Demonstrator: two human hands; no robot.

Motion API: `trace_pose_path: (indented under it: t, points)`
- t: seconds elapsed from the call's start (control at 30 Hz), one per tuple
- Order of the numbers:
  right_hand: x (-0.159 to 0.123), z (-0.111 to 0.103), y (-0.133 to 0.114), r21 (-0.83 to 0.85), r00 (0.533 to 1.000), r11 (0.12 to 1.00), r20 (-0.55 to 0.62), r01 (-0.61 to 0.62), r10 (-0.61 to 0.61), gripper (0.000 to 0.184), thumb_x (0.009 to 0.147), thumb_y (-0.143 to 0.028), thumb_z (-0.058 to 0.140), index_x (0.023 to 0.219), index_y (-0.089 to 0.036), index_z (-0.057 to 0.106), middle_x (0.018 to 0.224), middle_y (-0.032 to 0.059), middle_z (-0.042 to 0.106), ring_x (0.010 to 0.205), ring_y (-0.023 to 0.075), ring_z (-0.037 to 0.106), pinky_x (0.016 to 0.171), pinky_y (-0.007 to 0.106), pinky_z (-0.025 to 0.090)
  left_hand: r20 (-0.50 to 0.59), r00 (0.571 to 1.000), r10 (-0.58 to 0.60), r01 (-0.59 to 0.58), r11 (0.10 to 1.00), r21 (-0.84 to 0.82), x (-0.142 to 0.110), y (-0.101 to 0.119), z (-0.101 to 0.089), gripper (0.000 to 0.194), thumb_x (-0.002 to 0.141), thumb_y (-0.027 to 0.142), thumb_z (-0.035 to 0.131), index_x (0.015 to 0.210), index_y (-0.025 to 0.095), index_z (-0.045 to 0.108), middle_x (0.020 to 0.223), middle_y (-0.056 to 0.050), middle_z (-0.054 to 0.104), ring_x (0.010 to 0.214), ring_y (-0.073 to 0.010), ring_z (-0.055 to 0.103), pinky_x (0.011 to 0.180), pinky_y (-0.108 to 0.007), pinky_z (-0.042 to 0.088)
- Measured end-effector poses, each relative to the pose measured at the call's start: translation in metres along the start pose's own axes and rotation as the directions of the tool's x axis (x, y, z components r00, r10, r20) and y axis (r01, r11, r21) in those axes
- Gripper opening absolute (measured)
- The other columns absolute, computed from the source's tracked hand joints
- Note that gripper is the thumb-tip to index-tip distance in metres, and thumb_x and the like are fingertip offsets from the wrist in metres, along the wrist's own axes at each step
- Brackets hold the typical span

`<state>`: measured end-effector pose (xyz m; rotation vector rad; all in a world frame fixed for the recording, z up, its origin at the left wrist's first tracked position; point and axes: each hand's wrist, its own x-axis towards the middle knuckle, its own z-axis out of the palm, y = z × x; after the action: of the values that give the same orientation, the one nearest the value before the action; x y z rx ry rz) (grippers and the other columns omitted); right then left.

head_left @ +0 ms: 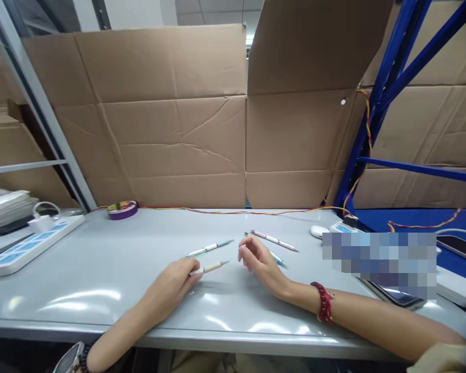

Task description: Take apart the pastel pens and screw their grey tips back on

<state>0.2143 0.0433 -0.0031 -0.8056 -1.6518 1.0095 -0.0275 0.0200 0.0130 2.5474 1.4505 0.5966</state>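
My left hand (pixel 178 285) is closed on a cream-and-white pen (pixel 213 267), pinching its rear end while the tip points right above the grey table (pixel 112 264). Just behind it lies a white-and-teal pen (pixel 209 248). My right hand (pixel 262 261), with loosely curled fingers and a gap by the thumb, shows nothing held. It is over a blue pen (pixel 278 259), hiding that pen's middle; whether they touch I cannot tell. Beyond that hand rests a white-and-pink pen (pixel 275 240).
A purple tape roll (pixel 123 210) sits at the back left, by a thin twisted cable (pixel 202 211). Power strips stand left (pixel 34 246) and right (pixel 339 227). A white mouse-like object (pixel 318 231), a blurred-out patch and a dark phone-like device (pixel 398 295) are at right. Cardboard (pixel 171 129) walls the back.
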Motion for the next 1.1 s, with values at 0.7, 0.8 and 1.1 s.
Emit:
trace_pose_path:
  t: [0.7,0.8,1.1]
  points:
    - [-0.012,0.009,-0.010,-0.193,0.982,0.975,0.173,0.108,-0.074,0.012,0.084,-0.028,0.056,0.092,-0.019,0.056,0.080,0.0009,0.061,0.071,0.0120,0.055,0.061,0.024,0.045,-0.027,0.999,0.021,-0.023,0.996,-0.084,-0.017,0.000,0.001,0.022,0.093,0.036,0.033,0.088,0.021,0.048,0.075,0.000,0.058,0.064,-0.0162,0.055,0.061,-0.026,0.044]
    - [-0.013,0.009,-0.009,-0.199,0.979,0.972,0.184,0.128,-0.091,0.013,0.083,-0.030,0.058,0.091,-0.018,0.059,0.080,0.0013,0.064,0.068,0.0116,0.056,0.058,0.023,0.044,-0.078,0.994,0.071,-0.077,0.994,-0.073,-0.019,-0.004,0.004,0.021,0.092,0.036,0.036,0.088,0.021,0.050,0.078,-0.001,0.060,0.066,-0.0156,0.057,0.061,-0.025,0.044]
    - [-0.013,0.010,-0.006,-0.209,0.960,0.945,0.183,0.250,-0.214,0.012,0.082,-0.025,0.057,0.090,-0.018,0.063,0.082,0.0031,0.065,0.065,0.0113,0.056,0.055,0.023,0.047,-0.118,0.987,0.112,-0.122,0.989,-0.078,-0.023,-0.007,0.012,0.020,0.093,0.036,0.038,0.091,0.021,0.052,0.078,-0.001,0.062,0.067,-0.0152,0.059,0.062,-0.024,0.044]
